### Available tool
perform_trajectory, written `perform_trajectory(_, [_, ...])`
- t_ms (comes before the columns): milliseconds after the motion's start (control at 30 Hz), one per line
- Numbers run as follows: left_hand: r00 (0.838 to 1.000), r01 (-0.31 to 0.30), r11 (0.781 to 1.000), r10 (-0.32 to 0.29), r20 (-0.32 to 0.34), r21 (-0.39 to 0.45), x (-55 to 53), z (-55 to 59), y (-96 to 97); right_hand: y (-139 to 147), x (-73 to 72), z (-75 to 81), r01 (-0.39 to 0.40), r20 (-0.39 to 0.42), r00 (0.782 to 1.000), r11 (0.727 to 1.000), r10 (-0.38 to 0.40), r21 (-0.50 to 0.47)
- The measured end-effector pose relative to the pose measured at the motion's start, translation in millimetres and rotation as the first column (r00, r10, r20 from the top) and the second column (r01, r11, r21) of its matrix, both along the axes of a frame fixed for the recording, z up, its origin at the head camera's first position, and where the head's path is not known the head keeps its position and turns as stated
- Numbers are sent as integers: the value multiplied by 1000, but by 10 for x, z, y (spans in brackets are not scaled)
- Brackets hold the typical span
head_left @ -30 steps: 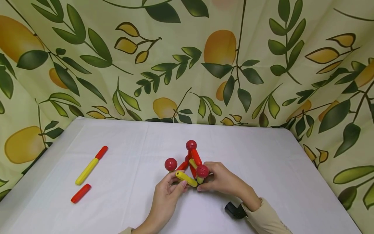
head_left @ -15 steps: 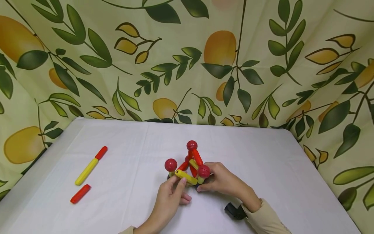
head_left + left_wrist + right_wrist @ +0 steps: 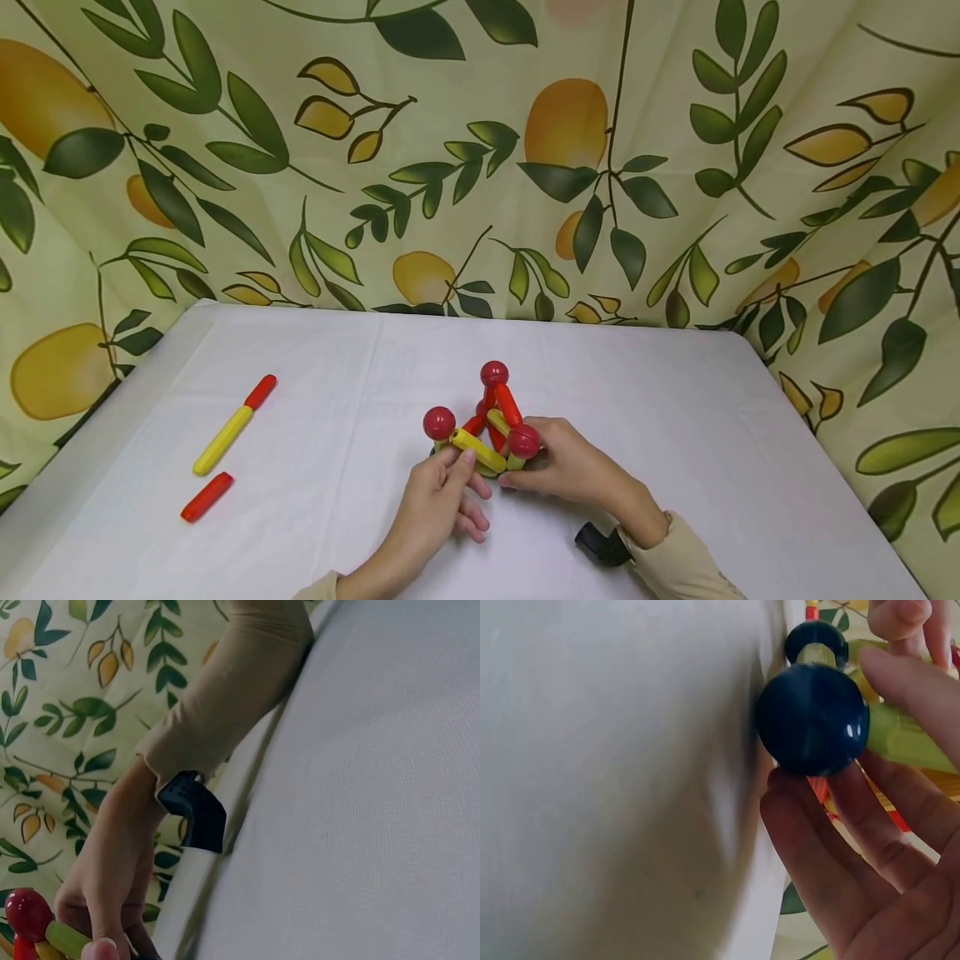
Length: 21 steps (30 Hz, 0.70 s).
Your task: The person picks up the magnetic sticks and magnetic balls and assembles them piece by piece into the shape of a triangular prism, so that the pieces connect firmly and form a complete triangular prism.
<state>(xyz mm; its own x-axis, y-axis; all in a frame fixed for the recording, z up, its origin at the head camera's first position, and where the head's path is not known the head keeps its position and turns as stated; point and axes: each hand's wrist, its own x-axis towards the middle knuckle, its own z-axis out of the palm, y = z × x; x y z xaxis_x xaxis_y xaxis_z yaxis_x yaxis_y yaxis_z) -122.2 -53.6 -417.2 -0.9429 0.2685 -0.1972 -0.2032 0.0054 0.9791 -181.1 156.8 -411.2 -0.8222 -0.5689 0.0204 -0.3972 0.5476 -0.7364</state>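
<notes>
A frame of magnetic building sticks and balls stands on the white table in the head view. Red balls (image 3: 438, 423) top its corners, with red sticks (image 3: 508, 405) sloping at the back. My left hand (image 3: 427, 504) pinches a yellow stick (image 3: 480, 452) between thumb and forefinger at the front; its other fingers hang loose. The stick's right end is close to the near right corner; whether it touches is unclear. At that corner my right hand (image 3: 581, 467) grips the frame. In the right wrist view its fingers surround a dark blue ball (image 3: 810, 720) and a light green stick (image 3: 907, 739).
On the left of the table (image 3: 322, 375) lie a yellow stick (image 3: 222, 442) joined end to end with a red one, and a separate red stick (image 3: 207, 497). A black device (image 3: 602, 544) is at the right cuff. A fruit-patterned curtain (image 3: 450, 167) hangs behind.
My left hand's lower fingers have spread away from the frame, while its thumb and forefinger keep the yellow stick. The frame has shifted very slightly right. My right hand stays at its corner.
</notes>
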Motion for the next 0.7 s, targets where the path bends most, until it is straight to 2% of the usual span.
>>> perform_trajectory(133, [997, 77, 995, -78, -9, -56, -11, 24, -59, -28, 11, -16, 1, -27, 1000, 1000, -1, -11])
perform_trajectory(200, [989, 138, 983, -143, -32, -122, -17, 45, -108, -39, 17, -16, 3, -33, 999, 1000, -4, -8])
perform_trajectory(233, [982, 176, 969, -186, -46, -171, -20, 62, -139, -43, 20, -14, 5, -34, 999, 1000, -5, -3])
perform_trajectory(300, [958, 254, 922, -281, -53, -293, -21, 124, -213, -48, 26, -9, 16, -23, 1000, 1000, -16, 8])
perform_trajectory(400, [914, 314, 802, -401, -69, -508, -27, 296, -333, -51, 32, -1, 28, -7, 1000, 999, -28, 20])
perform_trajectory(433, [903, 300, 762, -421, -87, -574, -30, 368, -373, -52, 33, 1, 29, -2, 1000, 999, -29, 21])
perform_trajectory(467, [899, 267, 734, -424, -114, -625, -30, 441, -412, -51, 34, 2, 31, 1, 1000, 999, -31, 24])
perform_trajectory(500, [897, 212, 715, -413, -158, -667, -33, 512, -446, -52, 34, 2, 30, -2, 1000, 999, -30, 26])
perform_trajectory(533, [894, 138, 710, -389, -222, -690, -41, 573, -478, -52, 34, 2, 29, -6, 1000, 999, -29, 28])
perform_trajectory(567, [888, 53, 719, -352, -297, -693, -51, 621, -507, -51, 34, 2, 29, -8, 1000, 999, -29, 31])
perform_trajectory(600, [872, -39, 730, -309, -380, -683, -61, 653, -531, -50, 33, 2, 29, -11, 1000, 999, -29, 35])
perform_trajectory(633, [844, -127, 739, -270, -463, -662, -74, 670, -553, -48, 33, 2, 30, -14, 999, 999, -29, 38])
perform_trajectory(700, [781, -250, 757, -211, -588, -604, -116, 659, -581, -45, 32, 1, 31, -19, 999, 999, -30, 42])
